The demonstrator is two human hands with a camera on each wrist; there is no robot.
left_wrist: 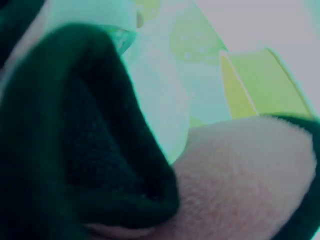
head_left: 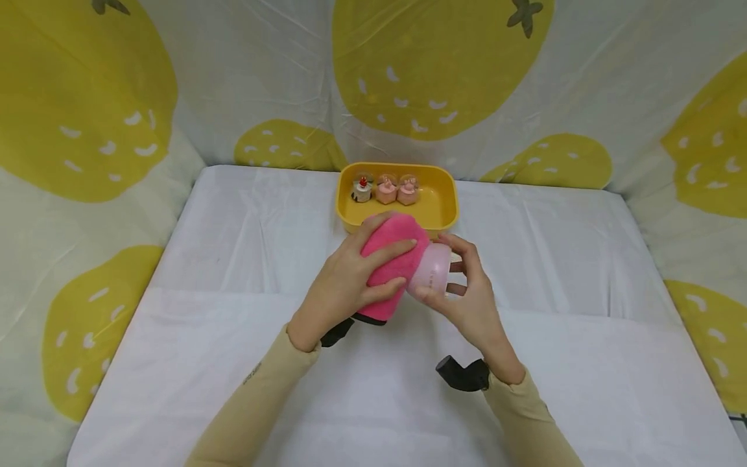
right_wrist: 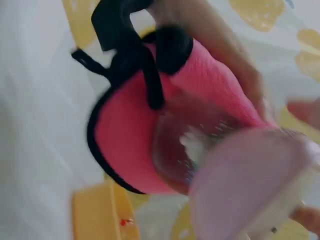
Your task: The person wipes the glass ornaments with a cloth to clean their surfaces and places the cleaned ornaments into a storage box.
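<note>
A pink plush cloth with black edging (head_left: 405, 228) is held over the table in my left hand (head_left: 338, 279), the fingers spread and bent around it. Whether it is a mitt or a folded piece cannot be told. Against it lies what looks like a snow globe, its pale pink base (head_left: 430, 269) pinched between the thumb and fingers of my right hand (head_left: 475, 308). In the right wrist view the clear dome (right_wrist: 202, 137), with a white figure and glitter inside, presses into the pink plush. The left wrist view shows mostly the plush surface (left_wrist: 245, 170) and dark edging.
Just beyond my hands stands a yellow tray (head_left: 439, 204). It holds a small white figurine with a red top (head_left: 362, 189) and two pink ones (head_left: 397, 191). A white sheet (head_left: 233, 337) covers the table. Patterned curtains (head_left: 280, 78) hang behind and at both sides.
</note>
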